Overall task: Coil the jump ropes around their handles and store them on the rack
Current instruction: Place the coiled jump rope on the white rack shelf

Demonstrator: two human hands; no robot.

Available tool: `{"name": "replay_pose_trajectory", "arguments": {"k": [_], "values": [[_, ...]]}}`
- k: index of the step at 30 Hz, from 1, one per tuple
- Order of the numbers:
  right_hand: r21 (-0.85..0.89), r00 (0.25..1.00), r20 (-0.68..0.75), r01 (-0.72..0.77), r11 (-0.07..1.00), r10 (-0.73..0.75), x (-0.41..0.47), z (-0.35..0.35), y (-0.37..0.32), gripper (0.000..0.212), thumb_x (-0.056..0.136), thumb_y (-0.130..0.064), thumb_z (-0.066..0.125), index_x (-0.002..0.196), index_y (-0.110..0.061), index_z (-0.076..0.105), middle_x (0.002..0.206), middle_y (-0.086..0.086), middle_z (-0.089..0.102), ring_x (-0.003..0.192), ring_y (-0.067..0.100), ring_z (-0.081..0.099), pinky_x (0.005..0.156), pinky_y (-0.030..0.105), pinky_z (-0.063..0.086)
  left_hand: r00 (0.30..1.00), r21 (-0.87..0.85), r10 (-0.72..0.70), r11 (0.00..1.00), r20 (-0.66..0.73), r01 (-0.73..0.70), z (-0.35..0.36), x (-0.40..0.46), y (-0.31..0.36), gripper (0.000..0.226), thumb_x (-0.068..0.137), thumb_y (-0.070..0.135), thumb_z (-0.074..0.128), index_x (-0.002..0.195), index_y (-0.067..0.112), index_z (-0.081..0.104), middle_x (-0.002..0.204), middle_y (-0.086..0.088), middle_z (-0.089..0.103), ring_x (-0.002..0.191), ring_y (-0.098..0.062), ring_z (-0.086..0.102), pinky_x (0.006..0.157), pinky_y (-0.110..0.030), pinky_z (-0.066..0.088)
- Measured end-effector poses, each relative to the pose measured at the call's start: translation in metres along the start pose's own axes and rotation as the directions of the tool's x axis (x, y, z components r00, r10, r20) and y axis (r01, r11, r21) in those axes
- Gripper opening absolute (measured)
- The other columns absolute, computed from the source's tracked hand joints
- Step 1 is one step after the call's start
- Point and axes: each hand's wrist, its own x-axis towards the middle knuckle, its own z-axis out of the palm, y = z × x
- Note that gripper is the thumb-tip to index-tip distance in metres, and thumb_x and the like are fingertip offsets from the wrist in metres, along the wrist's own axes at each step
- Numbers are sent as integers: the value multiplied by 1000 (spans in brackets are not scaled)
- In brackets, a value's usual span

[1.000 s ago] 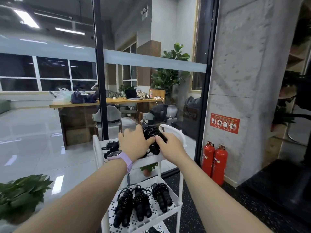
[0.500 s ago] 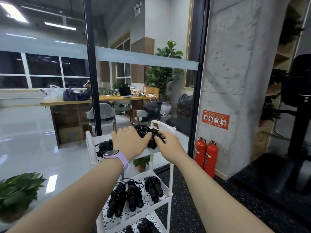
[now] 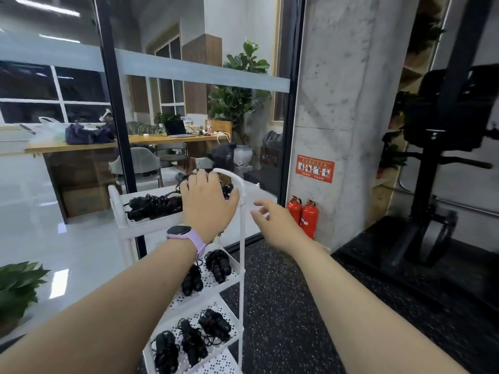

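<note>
jump ropes (image 3: 154, 205) lie coiled on the top shelf of the white rack (image 3: 241, 238). left hand (image 3: 206, 201) rests flat on one bundle; right hand (image 3: 272, 221) hangs beside the rack, fingers loose, holding nothing.

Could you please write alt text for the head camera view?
A person's left hand rests on coiled jump ropes on the top shelf of a white rack, while the right hand hovers open beside it. More coiled ropes fill the lower shelves.
</note>
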Motion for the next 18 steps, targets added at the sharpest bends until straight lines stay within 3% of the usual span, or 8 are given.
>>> {"name": "replay_pose_trajectory", "arguments": {"k": [5, 8, 13, 18], "values": [[-124, 993, -116, -4, 992, -10, -78, -50, 42, 32, 106, -37, 53, 134, -23, 60, 106, -10, 64, 87, 4, 60, 71, 21, 43, 990, -357, 122, 923, -75, -141, -5, -44, 75, 19, 97, 25, 54, 85, 11, 58, 82, -7, 61, 83, -33, 57, 85, -48, 40], [-150, 978, -207, -48, 988, 16, -140, -71, 79, 19, 105, -30, 56, 119, -23, 66, 96, -13, 63, 87, 6, 60, 71, 22, 42, 983, -498, 170, 848, -71, -182, 8, -95, 121, 15, 95, 18, 54, 83, 11, 58, 79, -6, 62, 78, -32, 58, 82, -50, 43], [-152, 928, -350, -193, 969, 129, -250, -83, 165, 14, 104, -23, 58, 112, -21, 69, 93, -8, 69, 85, 7, 63, 75, 25, 47, 954, -590, 291, 784, 76, -192, 64, -214, 203, 10, 94, 22, 55, 88, 17, 61, 80, 1, 63, 82, -29, 59, 84, -45, 39], [-90, 870, -348, -401, 911, 349, -362, -54, 263, 16, 104, -17, 57, 114, -13, 69, 87, -4, 65, 78, 12, 57, 76, 29, 45, 871, -602, 400, 782, 287, -161, 142, -346, 244, 13, 97, 26, 54, 89, 19, 62, 81, 4, 63, 86, -26, 59, 90, -42, 33]]}}
